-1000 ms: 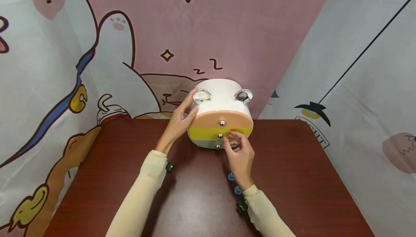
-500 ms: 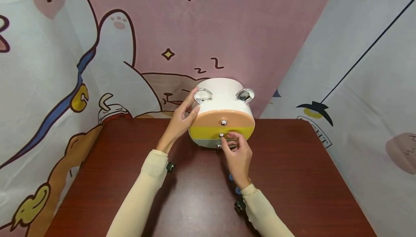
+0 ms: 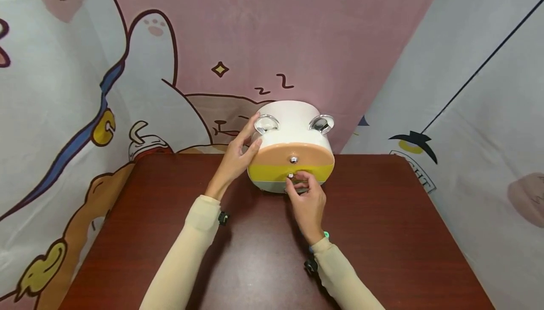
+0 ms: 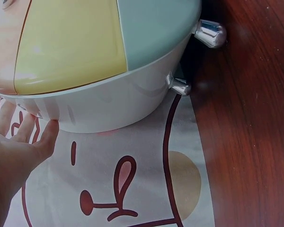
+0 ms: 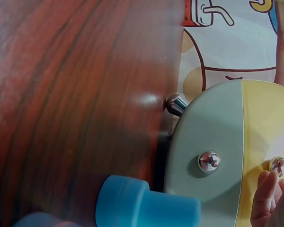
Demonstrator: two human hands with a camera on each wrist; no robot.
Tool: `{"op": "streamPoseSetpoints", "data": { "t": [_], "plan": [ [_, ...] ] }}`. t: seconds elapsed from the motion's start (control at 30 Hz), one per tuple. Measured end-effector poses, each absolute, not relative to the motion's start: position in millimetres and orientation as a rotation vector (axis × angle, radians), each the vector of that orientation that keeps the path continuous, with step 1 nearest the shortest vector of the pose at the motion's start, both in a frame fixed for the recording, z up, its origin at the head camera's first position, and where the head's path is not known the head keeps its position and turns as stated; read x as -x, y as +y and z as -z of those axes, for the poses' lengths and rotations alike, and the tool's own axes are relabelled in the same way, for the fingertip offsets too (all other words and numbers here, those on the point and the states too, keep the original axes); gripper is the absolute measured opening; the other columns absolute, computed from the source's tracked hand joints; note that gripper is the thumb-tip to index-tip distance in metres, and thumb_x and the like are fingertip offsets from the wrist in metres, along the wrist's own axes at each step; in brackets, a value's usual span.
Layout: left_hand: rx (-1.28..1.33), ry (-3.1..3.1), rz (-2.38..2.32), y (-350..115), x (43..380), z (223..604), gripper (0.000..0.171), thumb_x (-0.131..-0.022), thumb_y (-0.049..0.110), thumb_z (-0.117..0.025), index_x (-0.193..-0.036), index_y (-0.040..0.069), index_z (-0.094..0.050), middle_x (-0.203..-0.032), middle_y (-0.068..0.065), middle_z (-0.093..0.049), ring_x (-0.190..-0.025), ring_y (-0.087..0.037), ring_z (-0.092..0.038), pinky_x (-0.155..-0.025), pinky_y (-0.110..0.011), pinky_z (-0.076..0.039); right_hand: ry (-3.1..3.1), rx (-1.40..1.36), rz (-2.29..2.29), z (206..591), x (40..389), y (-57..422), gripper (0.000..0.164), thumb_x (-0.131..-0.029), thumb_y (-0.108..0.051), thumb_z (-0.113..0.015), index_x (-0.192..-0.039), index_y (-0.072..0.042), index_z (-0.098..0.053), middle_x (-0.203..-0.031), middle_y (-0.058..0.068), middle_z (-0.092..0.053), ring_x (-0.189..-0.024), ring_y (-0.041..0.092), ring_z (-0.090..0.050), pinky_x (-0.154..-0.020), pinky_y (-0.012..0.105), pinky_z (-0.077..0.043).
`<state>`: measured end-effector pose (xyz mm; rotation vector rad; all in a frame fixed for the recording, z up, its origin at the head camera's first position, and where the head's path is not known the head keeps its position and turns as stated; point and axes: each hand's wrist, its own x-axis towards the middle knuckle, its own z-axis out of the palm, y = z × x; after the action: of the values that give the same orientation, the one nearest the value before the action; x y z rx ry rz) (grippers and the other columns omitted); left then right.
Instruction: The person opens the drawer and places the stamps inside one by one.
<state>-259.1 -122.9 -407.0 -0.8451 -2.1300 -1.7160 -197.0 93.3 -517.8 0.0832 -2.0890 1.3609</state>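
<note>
A small white oval drawer box [image 3: 289,111] stands upright on short silver legs [image 4: 210,34]. Its front has an orange, a yellow [image 3: 267,173] and a grey-green drawer [image 5: 206,127], each with a round silver knob. My left hand [image 3: 235,156] rests on the box's left side, its fingertips [image 4: 49,130] against the white wall beside a silver ear-shaped ring [image 3: 266,124]. My right hand [image 3: 308,201] is at the yellow drawer, thumb and fingers bent and apart on either side of its knob [image 5: 278,165]. All drawers sit flush with the front.
Blue plastic pieces [image 5: 146,203] lie on the brown table [image 3: 382,234] below the right wrist, mostly covered by it in the head view. Behind the box hangs a cartoon-printed cloth [image 3: 323,40], which the box nearly reaches.
My right hand has moved slightly left, its fingertips coming up to the yellow drawer's knob, and its wrist now covers the blue pieces. My left hand stays on the box.
</note>
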Motion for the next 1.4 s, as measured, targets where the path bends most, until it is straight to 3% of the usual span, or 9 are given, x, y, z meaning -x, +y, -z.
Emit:
{"op": "streamPoseSetpoints", "data": {
  "t": [0.27,0.53,0.77,1.0,1.17,1.4],
  "plan": [
    [0.841,-2.126,1.715,-123.3,259.5,408.0,0.065,-0.109,0.001,-0.059,-0.17,0.005,-0.037,-0.175,-0.01,-0.035,-0.158,-0.022,-0.037,-0.125,-0.054,-0.034,-2.101,-0.071,-1.285,517.3,199.7,90.0,0.022,-0.094,-0.02,-0.088,-0.113,-0.015,-0.079,-0.102,-0.006,-0.079,-0.079,0.014,-0.074,-0.075,0.042,-0.06],
    [0.851,-2.112,1.73,-121.2,259.1,407.8,0.065,-0.108,-0.001,-0.059,-0.169,0.002,-0.037,-0.175,-0.012,-0.034,-0.158,-0.024,-0.036,-0.125,-0.058,-0.033,-2.05,-0.067,-1.283,517.2,202.4,89.7,0.019,-0.091,-0.014,-0.088,-0.108,-0.012,-0.081,-0.096,-0.003,-0.08,-0.074,0.017,-0.074,-0.071,0.047,-0.06],
    [0.854,-2.107,1.731,-120.0,258.9,407.6,0.065,-0.108,-0.001,-0.059,-0.169,0.002,-0.038,-0.175,-0.012,-0.034,-0.158,-0.026,-0.037,-0.124,-0.064,-0.032,-2.059,-0.073,-1.248,516.0,202.6,91.5,0.018,-0.09,-0.016,-0.089,-0.106,-0.012,-0.082,-0.096,-0.004,-0.08,-0.073,0.015,-0.072,-0.07,0.03,-0.057],
    [0.86,-2.096,1.734,-121.7,259.8,407.6,0.064,-0.108,-0.002,-0.059,-0.169,0.002,-0.039,-0.175,-0.014,-0.034,-0.157,-0.029,-0.037,-0.122,-0.069,-0.032,-2.069,-0.073,-1.257,516.3,202.4,90.0,0.018,-0.091,-0.018,-0.088,-0.107,-0.013,-0.082,-0.097,-0.006,-0.08,-0.076,0.015,-0.073,-0.071,0.042,-0.061],
    [0.863,-2.085,1.724,-122.6,260.4,407.8,0.063,-0.108,-0.003,-0.058,-0.168,0.001,-0.039,-0.174,-0.016,-0.035,-0.156,-0.03,-0.039,-0.121,-0.069,-0.033,-2.053,-0.078,-1.237,516.6,204.0,87.9,0.018,-0.09,-0.018,-0.089,-0.106,-0.013,-0.082,-0.095,-0.004,-0.08,-0.076,0.016,-0.074,-0.07,0.043,-0.061],
    [0.858,-2.114,1.726,-123.3,258.8,407.1,0.063,-0.109,-0.001,-0.059,-0.169,0.002,-0.038,-0.175,-0.013,-0.034,-0.158,-0.025,-0.037,-0.124,-0.063,-0.033,-2.0,-0.106,-1.271,517.9,202.8,86.0,0.014,-0.087,-0.01,-0.089,-0.099,-0.009,-0.083,-0.088,-0.001,-0.078,-0.074,0.018,-0.073,-0.066,0.029,-0.059]
  ]
}}
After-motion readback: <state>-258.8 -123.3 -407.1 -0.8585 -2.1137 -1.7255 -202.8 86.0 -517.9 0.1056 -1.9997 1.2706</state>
